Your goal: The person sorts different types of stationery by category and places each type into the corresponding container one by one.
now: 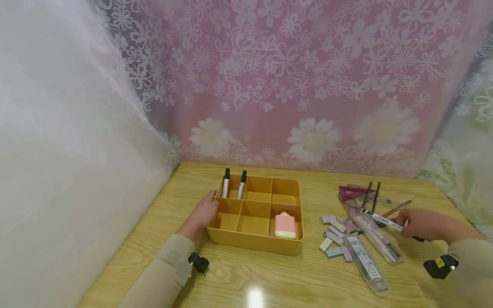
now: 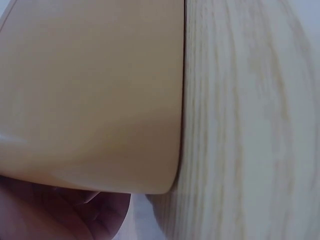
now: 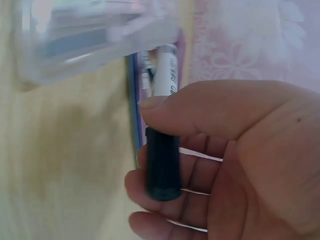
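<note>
My left hand (image 1: 204,211) holds the left side of a yellow divided organizer box (image 1: 254,244), with its fingers at the rim. In the left wrist view, fingers (image 2: 107,212) curl beside the end of the box wall (image 2: 95,100). My right hand (image 1: 427,223) pinches a whiteboard marker (image 3: 164,162), white with a black cap, between thumb and fingers over the pile at the right. Two similar markers (image 1: 226,184) lean upright in the box's back left compartment. A pink and cream bottle-shaped item (image 1: 285,225) lies in the front right one.
Right of the box lie several small erasers (image 1: 334,252), two clear plastic cases (image 1: 363,263), a magenta set square (image 1: 352,192) and dark pencils (image 1: 376,196). A flowered pink curtain (image 1: 250,107) hangs behind the wooden table (image 1: 308,282); white cloth (image 1: 77,149) hangs at the left.
</note>
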A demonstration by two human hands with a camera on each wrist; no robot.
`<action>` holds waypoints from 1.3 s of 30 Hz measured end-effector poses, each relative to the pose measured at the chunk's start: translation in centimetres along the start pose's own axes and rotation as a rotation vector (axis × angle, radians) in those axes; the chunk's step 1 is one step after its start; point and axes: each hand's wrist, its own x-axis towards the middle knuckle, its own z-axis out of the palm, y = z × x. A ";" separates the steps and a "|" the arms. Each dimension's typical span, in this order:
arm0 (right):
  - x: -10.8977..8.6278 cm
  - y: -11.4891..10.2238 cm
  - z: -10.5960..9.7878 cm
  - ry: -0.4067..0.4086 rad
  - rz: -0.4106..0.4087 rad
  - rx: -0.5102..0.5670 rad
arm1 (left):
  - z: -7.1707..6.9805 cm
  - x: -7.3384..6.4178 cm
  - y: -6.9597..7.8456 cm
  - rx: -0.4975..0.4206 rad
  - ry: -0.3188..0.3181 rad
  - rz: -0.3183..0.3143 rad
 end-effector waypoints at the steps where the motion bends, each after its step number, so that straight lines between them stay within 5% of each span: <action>1: 0.0 -0.2 -0.3 0.008 -0.009 -0.006 | 0.0 0.0 0.0 0.003 0.002 0.002; 6: -0.1 -1.8 -1.9 0.078 -0.055 -0.044 | -0.1 0.0 -0.2 0.017 0.009 0.012; 16: 0.8 -5.8 -4.0 0.341 -0.142 -0.244 | 0.1 0.1 -0.4 0.029 0.005 0.011; 30: 2.4 -13.1 -4.2 0.452 -0.201 -0.150 | 0.0 0.1 -0.4 0.024 0.011 0.017; 39: 4.8 -18.8 -3.1 0.502 -0.283 0.035 | -0.1 0.2 -0.5 -0.003 -0.003 0.009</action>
